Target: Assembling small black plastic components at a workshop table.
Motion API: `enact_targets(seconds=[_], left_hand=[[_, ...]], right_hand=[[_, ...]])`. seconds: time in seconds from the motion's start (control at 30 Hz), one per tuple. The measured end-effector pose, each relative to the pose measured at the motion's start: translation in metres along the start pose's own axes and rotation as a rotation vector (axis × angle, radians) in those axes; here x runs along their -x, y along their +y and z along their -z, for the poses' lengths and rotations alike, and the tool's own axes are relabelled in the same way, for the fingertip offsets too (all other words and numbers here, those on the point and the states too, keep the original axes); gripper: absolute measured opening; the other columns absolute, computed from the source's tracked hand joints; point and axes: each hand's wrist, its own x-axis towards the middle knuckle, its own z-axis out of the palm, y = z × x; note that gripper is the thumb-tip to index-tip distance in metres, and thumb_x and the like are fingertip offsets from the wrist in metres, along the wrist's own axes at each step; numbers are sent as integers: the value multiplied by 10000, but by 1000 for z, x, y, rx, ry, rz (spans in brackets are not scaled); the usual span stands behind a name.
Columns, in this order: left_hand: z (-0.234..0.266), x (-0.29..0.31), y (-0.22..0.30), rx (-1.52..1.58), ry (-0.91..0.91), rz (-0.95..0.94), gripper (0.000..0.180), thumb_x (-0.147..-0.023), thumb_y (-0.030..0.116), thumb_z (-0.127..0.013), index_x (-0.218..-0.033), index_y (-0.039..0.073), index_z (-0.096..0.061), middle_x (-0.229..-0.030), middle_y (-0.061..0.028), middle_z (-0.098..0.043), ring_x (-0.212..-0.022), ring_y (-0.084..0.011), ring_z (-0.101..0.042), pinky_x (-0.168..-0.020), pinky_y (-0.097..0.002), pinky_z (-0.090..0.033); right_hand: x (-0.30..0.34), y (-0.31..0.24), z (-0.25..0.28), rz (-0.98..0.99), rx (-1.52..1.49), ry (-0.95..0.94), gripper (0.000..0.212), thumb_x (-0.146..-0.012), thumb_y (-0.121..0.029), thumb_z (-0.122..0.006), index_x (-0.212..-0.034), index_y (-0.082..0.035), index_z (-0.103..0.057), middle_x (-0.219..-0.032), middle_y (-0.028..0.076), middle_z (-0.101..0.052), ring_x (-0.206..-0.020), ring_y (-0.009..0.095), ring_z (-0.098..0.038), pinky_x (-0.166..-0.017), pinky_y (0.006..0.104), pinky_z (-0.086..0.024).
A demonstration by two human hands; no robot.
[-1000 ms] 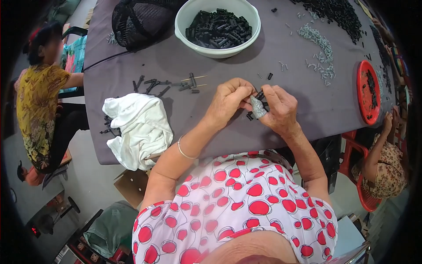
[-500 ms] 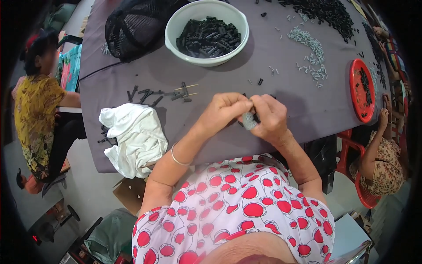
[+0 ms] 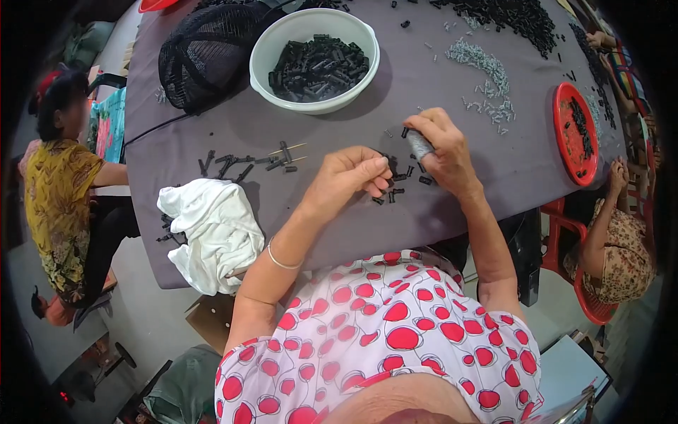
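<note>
My right hand [image 3: 446,154] is over the table, its thumb and forefinger closed on a small black plastic piece [image 3: 405,132]. A grey wrapping [image 3: 421,146] shows along the thumb side of this hand. My left hand [image 3: 349,177] is to its left, fingers curled and thumb pressed in; whatever is between them is hidden. Several short black pieces [image 3: 397,191] lie on the table between and under the hands. Farther left lie longer black assembled parts [image 3: 236,164], beside two thin wooden sticks [image 3: 296,146].
A white bowl [image 3: 258,79] of black parts stands beyond my hands, next to a black mesh cap [image 3: 205,63]. Small metal springs [image 3: 487,71] and a black heap [image 3: 515,21] lie far right, near a red tray [image 3: 563,134]. A white cloth [image 3: 212,226] covers the near left. People sit on both sides.
My hands have come apart. The right hand has moved away from me and slightly right, carrying a small black piece; the left has stayed nearly in place. The view has shifted a little.
</note>
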Motion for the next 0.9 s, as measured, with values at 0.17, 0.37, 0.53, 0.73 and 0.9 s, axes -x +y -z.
enact_targets(seconds=[0.17,0.37,0.53,0.73,0.9], left_hand=[[0,0,1,-5,-4,10,257,-917,217,-593,-952,-37,-613,-867,-80,-638,-746,-112,-612,-654,-232,-516],[2,1,2,-22,0,30,225,-916,196,-595,-954,-26,-613,-878,-85,-641,-750,-119,-615,-657,-236,-519],[2,0,3,-21,2,37,188,-916,175,-597,-952,-10,-613,-886,-92,-644,-745,-124,-620,-653,-239,-522],[0,-2,5,36,17,0,179,-918,162,-592,-946,-15,-603,-893,-102,-646,-741,-127,-620,-652,-247,-528],[-23,13,20,-494,289,-542,116,-860,40,-648,-950,-27,-619,-872,-42,-609,-726,-100,-581,-648,-224,-500]], right_hand=[[2,3,5,53,29,-58,298,-688,79,-561,-969,-14,-595,-869,101,-555,-753,253,-555,-679,326,-458],[21,12,31,-269,-277,-106,251,-709,99,-572,-934,-11,-601,-784,47,-523,-643,131,-492,-620,233,-420],[34,1,36,-271,-294,-163,235,-702,84,-590,-913,-19,-597,-776,58,-538,-665,150,-555,-608,258,-437],[37,-11,26,-119,-6,-145,185,-656,-11,-624,-829,-66,-586,-775,56,-521,-727,234,-560,-620,346,-405],[41,-23,13,-112,328,-93,183,-614,-79,-607,-795,-98,-590,-766,41,-494,-765,235,-535,-644,374,-351]])
